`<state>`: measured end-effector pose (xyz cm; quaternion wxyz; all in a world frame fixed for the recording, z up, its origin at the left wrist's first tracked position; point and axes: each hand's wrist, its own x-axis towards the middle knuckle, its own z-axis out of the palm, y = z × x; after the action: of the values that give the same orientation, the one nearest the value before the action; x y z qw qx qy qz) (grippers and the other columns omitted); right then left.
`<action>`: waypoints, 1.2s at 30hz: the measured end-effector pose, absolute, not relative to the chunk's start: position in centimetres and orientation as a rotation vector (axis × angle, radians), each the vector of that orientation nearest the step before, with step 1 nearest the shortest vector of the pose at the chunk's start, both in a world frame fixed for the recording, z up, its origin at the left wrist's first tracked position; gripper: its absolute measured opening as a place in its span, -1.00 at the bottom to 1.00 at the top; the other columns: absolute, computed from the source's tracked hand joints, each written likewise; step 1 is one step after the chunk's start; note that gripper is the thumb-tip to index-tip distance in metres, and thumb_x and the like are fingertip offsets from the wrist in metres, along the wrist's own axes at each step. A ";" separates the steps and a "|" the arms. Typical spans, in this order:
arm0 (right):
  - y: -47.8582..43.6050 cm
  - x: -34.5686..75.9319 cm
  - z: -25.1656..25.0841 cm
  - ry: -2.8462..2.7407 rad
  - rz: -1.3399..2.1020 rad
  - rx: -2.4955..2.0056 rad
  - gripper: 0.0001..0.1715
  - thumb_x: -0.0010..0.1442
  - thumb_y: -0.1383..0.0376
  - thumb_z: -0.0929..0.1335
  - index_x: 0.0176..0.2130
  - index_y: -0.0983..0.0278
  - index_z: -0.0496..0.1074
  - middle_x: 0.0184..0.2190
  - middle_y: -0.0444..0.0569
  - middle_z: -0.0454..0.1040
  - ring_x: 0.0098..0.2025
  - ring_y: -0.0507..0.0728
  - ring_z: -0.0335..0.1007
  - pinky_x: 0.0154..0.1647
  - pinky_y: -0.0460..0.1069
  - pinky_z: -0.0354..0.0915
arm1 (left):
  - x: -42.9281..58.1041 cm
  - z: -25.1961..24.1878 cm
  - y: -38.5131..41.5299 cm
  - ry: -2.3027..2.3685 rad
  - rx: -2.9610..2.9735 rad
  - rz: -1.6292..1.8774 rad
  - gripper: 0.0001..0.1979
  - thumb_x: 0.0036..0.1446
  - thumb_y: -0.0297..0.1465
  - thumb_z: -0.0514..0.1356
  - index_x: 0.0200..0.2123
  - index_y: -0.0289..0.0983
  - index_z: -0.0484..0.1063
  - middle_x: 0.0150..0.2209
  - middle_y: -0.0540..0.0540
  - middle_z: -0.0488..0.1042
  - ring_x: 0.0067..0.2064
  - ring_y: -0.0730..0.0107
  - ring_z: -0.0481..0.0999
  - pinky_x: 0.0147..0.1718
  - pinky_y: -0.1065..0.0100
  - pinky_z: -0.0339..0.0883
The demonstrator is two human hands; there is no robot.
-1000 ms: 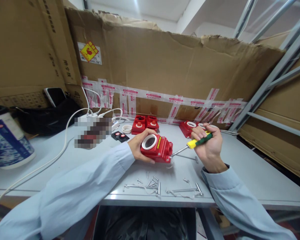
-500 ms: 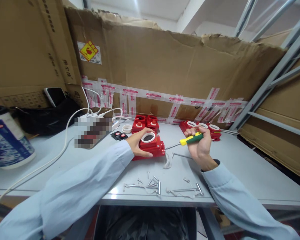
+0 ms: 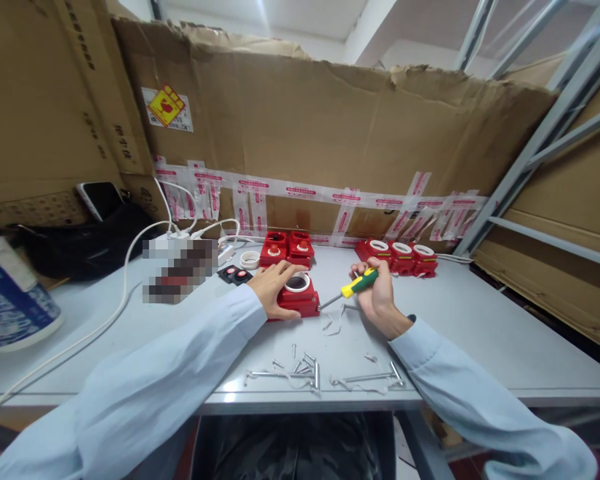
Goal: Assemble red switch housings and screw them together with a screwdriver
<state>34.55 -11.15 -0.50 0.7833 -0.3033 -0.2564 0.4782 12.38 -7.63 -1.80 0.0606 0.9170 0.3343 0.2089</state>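
My left hand (image 3: 275, 291) grips the left side of a red housing (image 3: 305, 300) that has a white ring round its top opening. In my right hand (image 3: 380, 300) is a screwdriver (image 3: 363, 283) with a yellow and green handle. Its shaft slants down to the left, and the tip meets the housing's right end. Just below, a thin whitish strip (image 3: 334, 327) lies beside a metal rod partly hidden by my right hand. Several loose screws (image 3: 303, 363) and two T-shaped metal rods (image 3: 280, 375) rest near the table's front edge.
Several red housings (image 3: 403, 259) stand at the back right, and two red units (image 3: 286, 249) at the back centre. A white ring (image 3: 251, 260), black parts (image 3: 234, 275), a power strip with cables, a dark bag (image 3: 90, 240) and a blue-white tub (image 3: 15, 293) occupy the left.
The housing has been turned slightly, its right end lower now. My right hand and the screwdriver have shifted left, and the shaft slants more steeply. The whole view has moved a little.
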 end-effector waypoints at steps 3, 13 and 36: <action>-11.4 35.2 0.5 -0.577 1.021 -0.637 -0.81 -0.05 0.28 0.28 -0.57 0.24 0.13 -0.69 -0.27 0.18 -0.55 -0.04 0.25 -0.44 -0.11 0.29 | 13.2 -0.9 -8.6 0.961 2.988 0.578 -0.27 -0.16 -0.16 0.32 0.12 -0.11 0.19 0.10 -0.20 0.24 0.06 -0.05 0.26 -0.01 -0.06 0.06; -10.3 36.1 -0.3 -0.805 0.778 -0.729 -0.85 -0.04 0.28 0.30 -0.52 0.22 0.19 -0.69 -0.29 0.19 -0.56 -0.04 0.23 -0.42 -0.10 0.25 | 16.0 -0.7 -8.3 0.641 3.274 0.260 -0.74 0.02 -0.29 0.21 -0.16 -0.06 0.46 -0.03 -0.12 0.38 -0.03 0.11 0.30 -0.15 0.12 0.03; -11.0 43.4 1.7 -2.376 0.683 -1.492 -0.43 0.12 -0.07 0.25 -0.31 0.35 0.51 -0.35 0.02 0.52 -0.31 0.13 0.35 -0.31 -0.04 0.19 | 16.0 -0.9 -7.8 0.632 3.274 0.244 -0.78 -0.02 -0.29 0.21 -0.23 -0.07 0.47 -0.15 -0.06 0.42 -0.09 0.18 0.28 -0.20 0.16 -0.02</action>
<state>43.36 -11.05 1.73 0.1267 -0.5126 -0.8162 0.2345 15.98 -7.83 -0.93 -0.1005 0.9743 0.1881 0.0727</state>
